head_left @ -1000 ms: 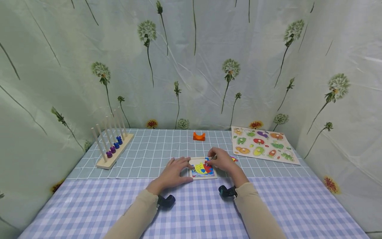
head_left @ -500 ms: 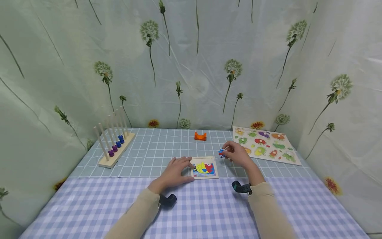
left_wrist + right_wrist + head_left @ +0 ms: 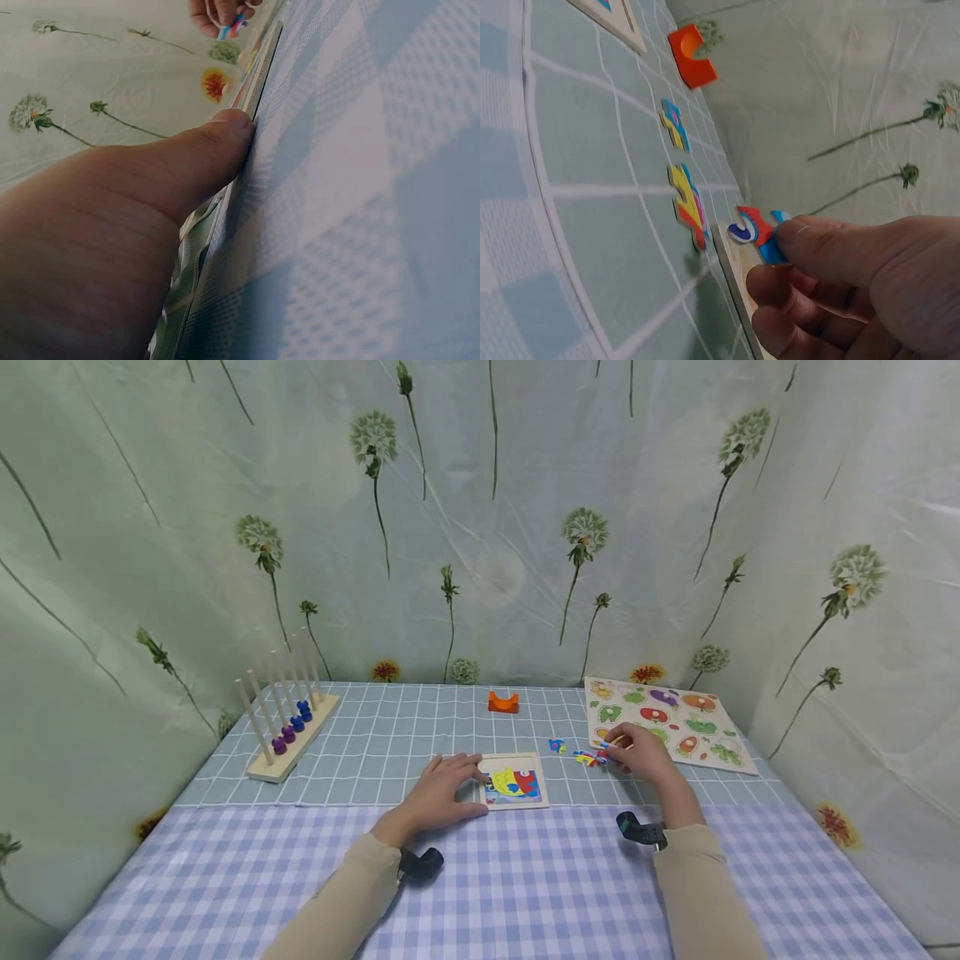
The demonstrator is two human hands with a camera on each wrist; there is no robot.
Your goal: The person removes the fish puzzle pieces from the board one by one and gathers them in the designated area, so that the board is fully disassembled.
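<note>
My left hand (image 3: 444, 793) rests at the left side of a small wooden jigsaw puzzle tray (image 3: 545, 781). Its thumb (image 3: 214, 146) lies straight against the tray's near edge, other fingers at the left edge. Yellow, red and blue pieces fill the tray's lower part; bare wood shows above. To the right, my right hand (image 3: 643, 756) pinches a red and blue puzzle piece (image 3: 759, 232) with an eye-like marking between thumb and fingers. Beside it on the cloth lie a yellow and red puzzle piece (image 3: 684, 199) and a smaller blue and yellow puzzle piece (image 3: 673, 124).
A vegetable peg puzzle board (image 3: 720, 739) lies at the back right, just behind my right hand. At the back middle stands an orange curved block (image 3: 503, 702). A wooden peg stand (image 3: 285, 760) with purple and blue bear-shaped pieces is on the left.
My right hand has lifted a red and blue puzzle piece from the tray and carried it right, to the loose pieces. My left hand has stayed at the tray.
</note>
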